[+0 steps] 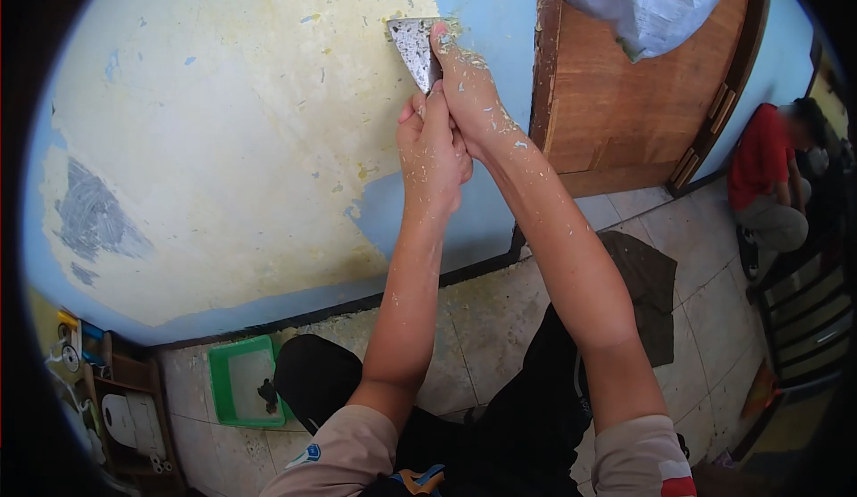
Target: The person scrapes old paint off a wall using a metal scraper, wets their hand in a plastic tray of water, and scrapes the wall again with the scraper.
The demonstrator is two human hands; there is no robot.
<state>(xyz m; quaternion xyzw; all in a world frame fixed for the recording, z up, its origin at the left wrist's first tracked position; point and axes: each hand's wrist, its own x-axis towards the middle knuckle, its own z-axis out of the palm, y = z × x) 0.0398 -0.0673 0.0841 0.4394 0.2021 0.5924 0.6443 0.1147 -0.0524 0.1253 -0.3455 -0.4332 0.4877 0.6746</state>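
A metal scraper has its wide edge against the wall, where pale yellow plaster meets blue paint. My left hand is closed round the scraper's handle, just below the blade. Above and to the right of it, my right hand also grips the scraper, its thumb pressed along the blade's right side. The two hands touch, and the handle is mostly hidden between them. Paint flakes stick to both hands and forearms.
At the lower left are a green basin with a dark rag and a wooden shelf. A brown door with a white sack stands right. Farther right, a person in red crouches near a dark rack. Brown cloth lies on the floor.
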